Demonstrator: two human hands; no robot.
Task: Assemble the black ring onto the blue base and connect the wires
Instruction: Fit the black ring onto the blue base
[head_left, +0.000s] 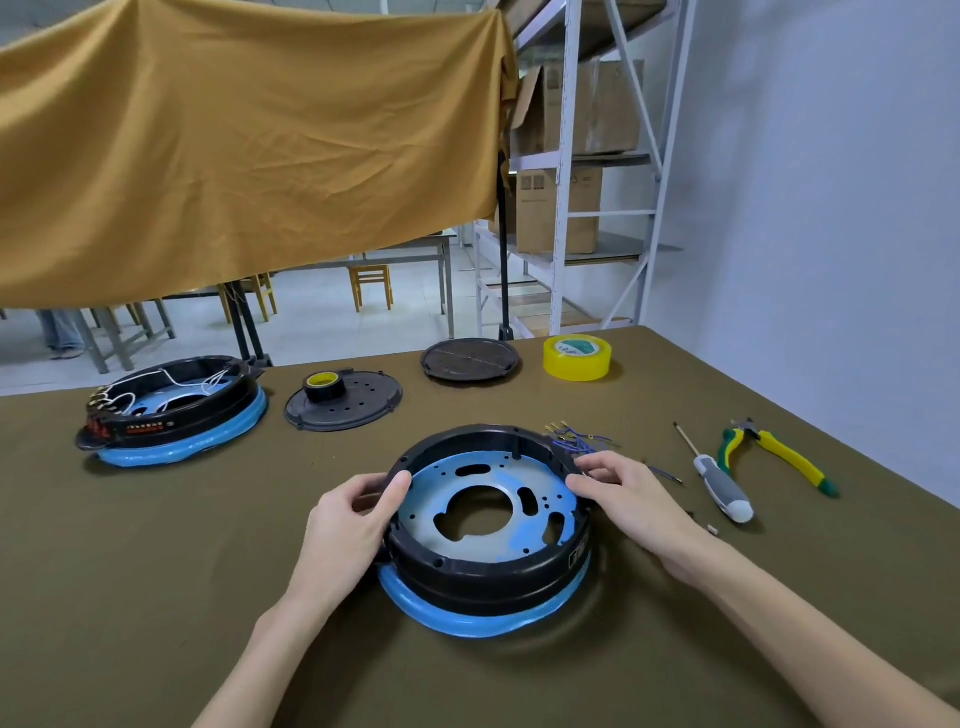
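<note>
The black ring (483, 566) sits on the blue base (467, 618) in the middle of the olive table, the base's blue rim showing below it and its perforated blue plate (431, 499) inside. My left hand (353, 519) grips the ring's left wall, thumb over the top edge. My right hand (628, 493) grips the ring's right wall the same way. A bundle of blue wires (576, 439) with gold terminals lies just behind the ring on the right.
A second ring-and-base unit (171, 415) with white wires stands at the back left. Two black discs (345, 402) (470, 361), one carrying a tape roll, and a yellow tape roll (576, 357) lie at the back. A screwdriver (719, 483) and yellow-green pliers (774, 452) lie right.
</note>
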